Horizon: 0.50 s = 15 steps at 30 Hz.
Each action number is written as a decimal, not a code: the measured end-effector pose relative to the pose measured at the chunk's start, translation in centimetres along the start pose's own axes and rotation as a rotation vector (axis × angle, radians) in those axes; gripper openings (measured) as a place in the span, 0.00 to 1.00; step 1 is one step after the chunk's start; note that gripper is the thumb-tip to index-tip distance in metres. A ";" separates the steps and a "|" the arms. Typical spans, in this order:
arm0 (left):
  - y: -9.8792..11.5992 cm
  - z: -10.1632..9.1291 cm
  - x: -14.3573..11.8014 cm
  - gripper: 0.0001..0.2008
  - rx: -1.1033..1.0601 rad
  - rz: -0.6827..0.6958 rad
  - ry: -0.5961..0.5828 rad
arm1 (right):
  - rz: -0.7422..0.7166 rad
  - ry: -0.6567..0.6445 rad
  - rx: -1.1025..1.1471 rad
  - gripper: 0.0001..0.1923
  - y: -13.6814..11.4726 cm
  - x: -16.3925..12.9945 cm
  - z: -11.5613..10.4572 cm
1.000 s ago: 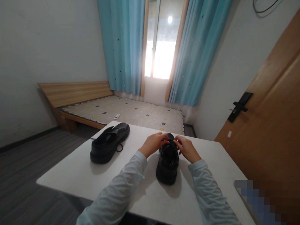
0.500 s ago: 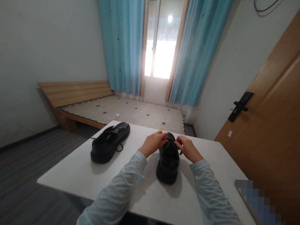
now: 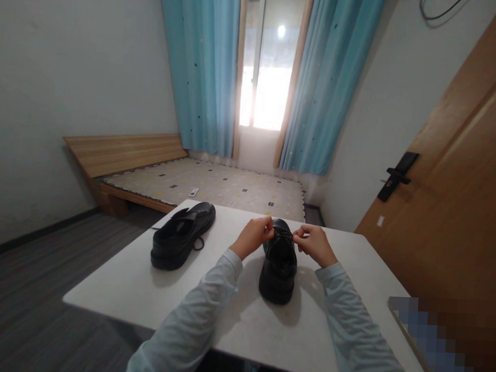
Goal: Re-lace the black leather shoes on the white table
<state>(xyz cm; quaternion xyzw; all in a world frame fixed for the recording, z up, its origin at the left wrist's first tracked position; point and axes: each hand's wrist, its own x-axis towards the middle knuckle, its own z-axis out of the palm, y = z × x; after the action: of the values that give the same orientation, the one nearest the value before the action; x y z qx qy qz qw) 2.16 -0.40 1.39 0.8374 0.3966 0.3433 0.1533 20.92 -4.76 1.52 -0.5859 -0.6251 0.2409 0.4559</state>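
Observation:
A black lace-up shoe (image 3: 277, 283) stands upright on the white table (image 3: 209, 316), its heel towards me and its toe pointing away. At the left of its lacing, my left hand (image 3: 253, 234) is closed in a pinch on the shoelace (image 3: 282, 234). My right hand (image 3: 314, 245) pinches the lace on the other side, just off the shoe's right edge. The lace runs across the front of the shoe between the two hands. Its ends are too small and dark to make out.
A second black shoe (image 3: 175, 248) sits at the table's left, a loop of lace hanging at its side. Beyond the table is a bed (image 3: 215, 179) with a small white remote-like object (image 3: 194, 192). A wooden door (image 3: 444, 216) stands close on the right.
My right hand has shifted slightly to the right, away from the shoe, drawing the lace outwards. My left hand stays by the lacing. The shoe is almost unmoved.

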 end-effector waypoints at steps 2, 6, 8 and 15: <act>0.0 0.2 0.0 0.04 -0.101 -0.043 0.017 | 0.069 -0.011 0.179 0.12 0.1 0.0 0.2; 0.2 0.3 -0.1 0.04 -0.539 -0.245 -0.068 | 0.185 -0.072 0.471 0.11 0.0 0.0 0.4; 0.4 0.3 -0.2 0.09 -0.735 -0.324 -0.140 | 0.208 -0.094 0.517 0.11 -0.1 0.0 0.5; 0.3 1.0 0.1 0.11 -0.636 -0.284 -0.147 | 0.105 -0.118 0.264 0.17 0.3 0.3 0.6</act>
<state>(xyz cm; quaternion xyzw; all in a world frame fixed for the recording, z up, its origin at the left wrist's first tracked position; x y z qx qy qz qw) 3.12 -0.53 0.86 0.7067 0.3703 0.3638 0.4806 20.57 -4.32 1.10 -0.5377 -0.5822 0.3783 0.4782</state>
